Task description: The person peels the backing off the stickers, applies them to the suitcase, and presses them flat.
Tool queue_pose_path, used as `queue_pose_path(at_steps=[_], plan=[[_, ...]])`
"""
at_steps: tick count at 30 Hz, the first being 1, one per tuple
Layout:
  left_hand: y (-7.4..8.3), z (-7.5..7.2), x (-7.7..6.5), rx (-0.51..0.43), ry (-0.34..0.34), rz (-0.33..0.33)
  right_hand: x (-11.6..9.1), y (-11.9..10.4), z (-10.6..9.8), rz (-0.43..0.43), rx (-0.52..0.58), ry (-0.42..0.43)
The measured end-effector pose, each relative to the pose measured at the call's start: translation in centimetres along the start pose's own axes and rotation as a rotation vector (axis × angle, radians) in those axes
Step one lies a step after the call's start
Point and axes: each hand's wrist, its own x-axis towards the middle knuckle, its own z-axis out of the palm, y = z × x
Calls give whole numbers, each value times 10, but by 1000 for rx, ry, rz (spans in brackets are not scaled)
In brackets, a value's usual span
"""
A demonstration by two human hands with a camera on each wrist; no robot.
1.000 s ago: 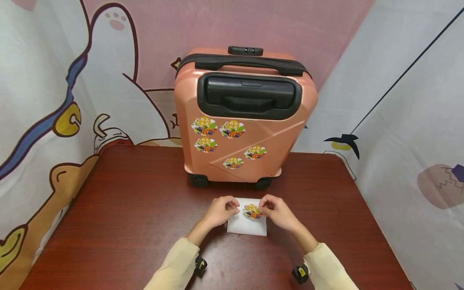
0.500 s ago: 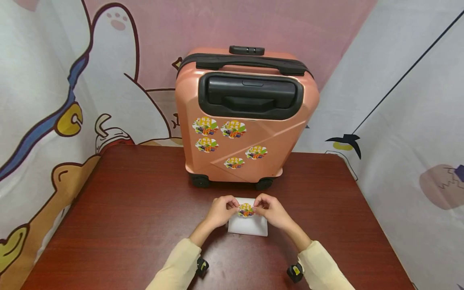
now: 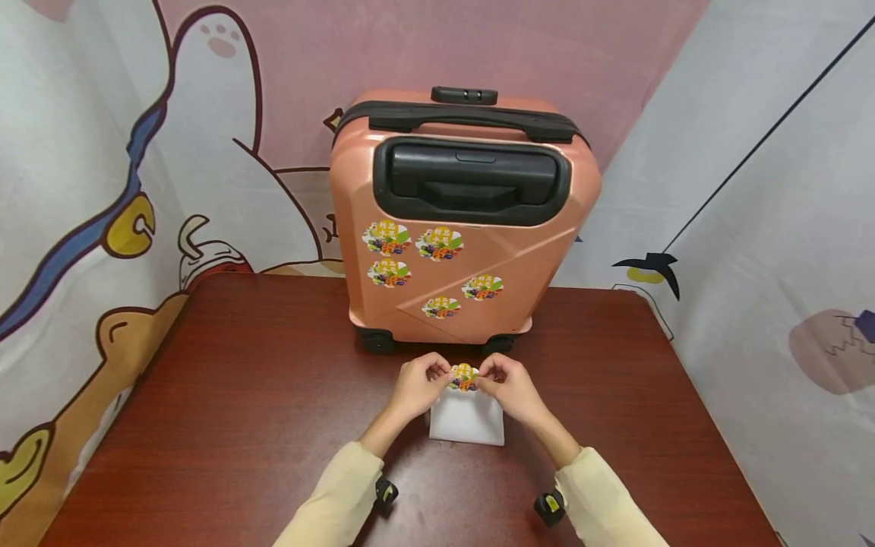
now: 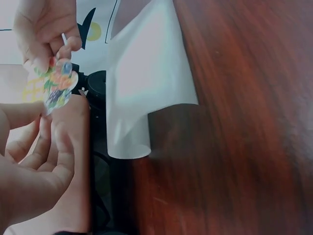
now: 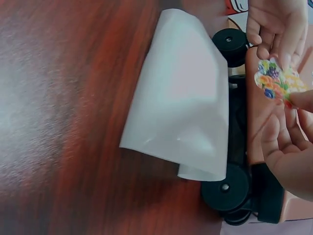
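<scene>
A small round fruit-print sticker [image 3: 464, 377] is stretched between both hands above the white backing sheet [image 3: 467, 419]. My left hand [image 3: 418, 386] pinches its left edge between thumb and fingers. On the opposite edge my right hand [image 3: 510, 387] pinches it the same way. Both wrist views show the sticker [image 4: 55, 86] held off the sheet [image 5: 181, 93], which lies curled over on the table. Behind the hands stands an upright pink suitcase [image 3: 519, 251] with several matching stickers [image 3: 440, 244] on its lower front.
The suitcase's black wheels [image 3: 377, 341] rest on the dark red wooden table [image 3: 260, 395]. Its recessed black handle [image 3: 472, 182] faces me. Cartoon-printed cloth [image 3: 287, 91] hangs behind and at both sides.
My right hand has moved left with the sticker, and my left hand now grips its other edge. Both hands have then risen slightly toward the suitcase, carrying it off the sheet.
</scene>
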Motion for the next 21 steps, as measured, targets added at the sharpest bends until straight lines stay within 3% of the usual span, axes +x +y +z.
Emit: queue_pose_path(at_steps=[7, 15, 21], plan=[[14, 3, 12, 16, 109, -25, 11, -6, 2, 29, 27, 151], [29, 9, 26, 23, 262, 5, 20, -38, -2, 23, -2, 270], [38, 14, 34, 71, 360, 42, 29, -32, -2, 14, -12, 350]])
